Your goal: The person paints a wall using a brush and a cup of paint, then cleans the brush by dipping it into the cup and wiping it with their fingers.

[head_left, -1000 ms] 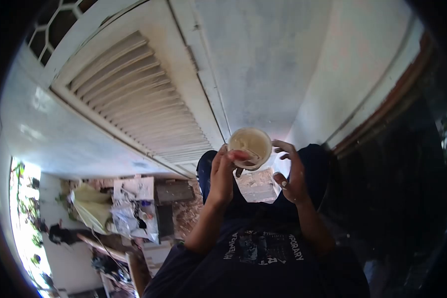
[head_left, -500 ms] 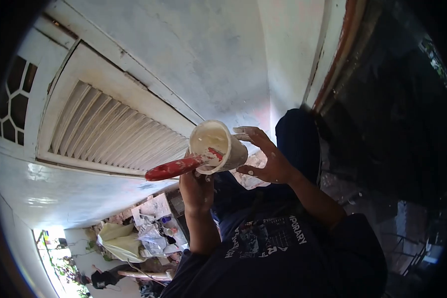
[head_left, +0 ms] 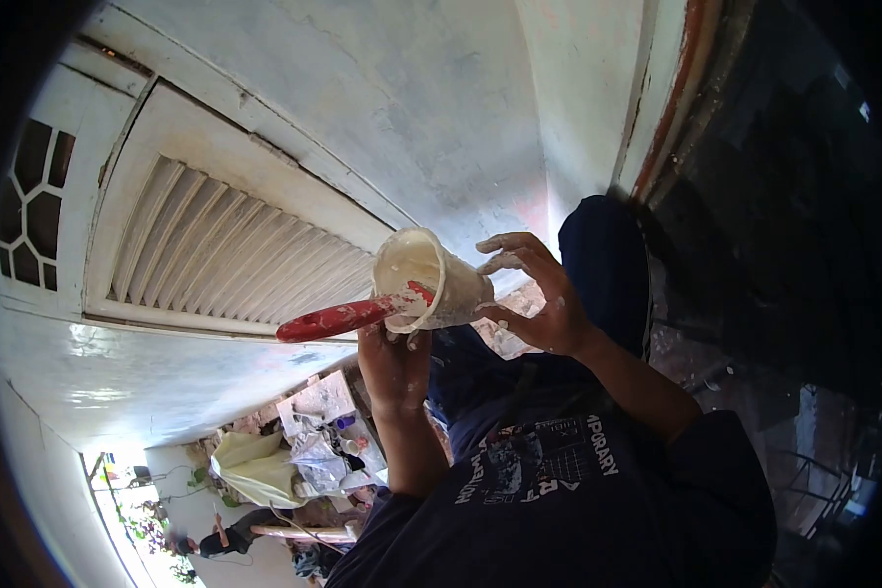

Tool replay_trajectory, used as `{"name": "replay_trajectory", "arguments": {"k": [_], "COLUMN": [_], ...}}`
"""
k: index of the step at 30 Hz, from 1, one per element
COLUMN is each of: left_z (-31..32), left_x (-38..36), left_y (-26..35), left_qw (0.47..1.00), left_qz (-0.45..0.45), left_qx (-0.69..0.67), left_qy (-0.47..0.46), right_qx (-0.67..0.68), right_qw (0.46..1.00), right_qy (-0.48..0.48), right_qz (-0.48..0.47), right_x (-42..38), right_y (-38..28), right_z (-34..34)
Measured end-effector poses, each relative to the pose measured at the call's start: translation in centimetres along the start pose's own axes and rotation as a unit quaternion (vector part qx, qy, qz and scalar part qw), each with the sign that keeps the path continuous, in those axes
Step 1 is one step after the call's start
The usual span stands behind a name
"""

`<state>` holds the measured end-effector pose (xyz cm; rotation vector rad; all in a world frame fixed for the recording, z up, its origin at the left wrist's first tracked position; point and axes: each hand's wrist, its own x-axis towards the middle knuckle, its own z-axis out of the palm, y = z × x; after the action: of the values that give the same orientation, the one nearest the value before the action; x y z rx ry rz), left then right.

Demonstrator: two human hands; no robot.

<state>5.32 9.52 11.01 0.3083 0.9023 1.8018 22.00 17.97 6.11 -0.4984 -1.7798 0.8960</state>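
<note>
A cream plastic cup [head_left: 439,284], smeared with white paint, lies tilted on its side in front of my chest, its mouth facing left. A brush with a red handle [head_left: 333,318] rests in the cup, and the handle sticks out to the left. My left hand [head_left: 394,365] grips from below where the handle meets the cup's rim. My right hand [head_left: 539,306], speckled with paint, wraps its fingers around the cup's base. The bristles are hidden inside the cup.
A white louvred door panel [head_left: 225,250] and a white painted wall [head_left: 431,108] fill the upper left. A reddish-brown frame edge [head_left: 671,118] borders a dark area on the right. Bags and papers [head_left: 309,441] litter the floor below, and a person [head_left: 216,541] is at the far lower left.
The view swung across the louvred door. The cup tipped from mouth-up onto its side and the red handle came into sight. My right hand closed around the cup's base.
</note>
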Motion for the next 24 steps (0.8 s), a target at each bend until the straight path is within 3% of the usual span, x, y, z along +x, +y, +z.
{"name": "replay_trajectory", "arguments": {"k": [5, 7, 13, 19, 24], "left_z": [0.3, 0.4, 0.6, 0.9, -0.7], "left_x": [0.2, 0.3, 0.2, 0.2, 0.7], "left_y": [-0.4, -0.5, -1.0, -1.6, -2.4], "left_qw": [1.000, 0.999, 0.999, 0.995, 0.996], "left_qz": [0.022, 0.022, 0.036, 0.043, 0.052], "left_qx": [0.011, 0.014, 0.010, 0.037, 0.062], "left_qy": [0.011, 0.023, 0.015, 0.079, 0.049], "right_qx": [-0.010, 0.009, -0.006, 0.005, -0.011], "right_qw": [0.999, 0.999, 0.999, 0.999, 1.000], "right_qy": [0.047, 0.052, 0.052, 0.043, 0.022], "right_qz": [-0.025, 0.011, 0.002, 0.000, -0.005], "right_x": [0.1, 0.0, -0.2, 0.0, -0.2], "right_y": [0.1, 0.1, 0.3, 0.4, 0.5], "right_z": [0.2, 0.5, 0.7, 0.5, -0.1]}}
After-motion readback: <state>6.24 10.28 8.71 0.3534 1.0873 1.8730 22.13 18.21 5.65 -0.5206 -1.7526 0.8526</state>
